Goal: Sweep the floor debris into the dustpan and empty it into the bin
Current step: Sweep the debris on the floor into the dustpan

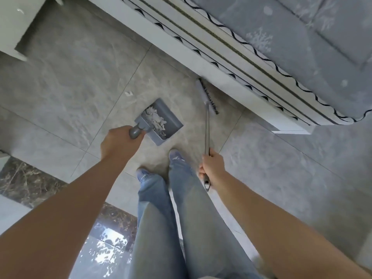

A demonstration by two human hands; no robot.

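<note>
A grey dustpan [171, 117] sits low over the tiled floor, just ahead of my feet, with a heap of white paper scraps [155, 118] inside it. My left hand [117, 142] grips its grey handle. My right hand [212, 168] holds the long metal handle of a broom [207, 125]. The broom's head with dark bristles [209, 97] rests on the floor beside the bed base. One white scrap [128, 93] lies loose on the tiles, up and to the left of the dustpan. No bin is in view.
A bed with a white base [201, 63] and a grey patterned cover runs across the upper right. White furniture [14, 27] stands at the upper left. A dark marble strip [26, 184] crosses the floor at the lower left. My legs in jeans stand at the centre.
</note>
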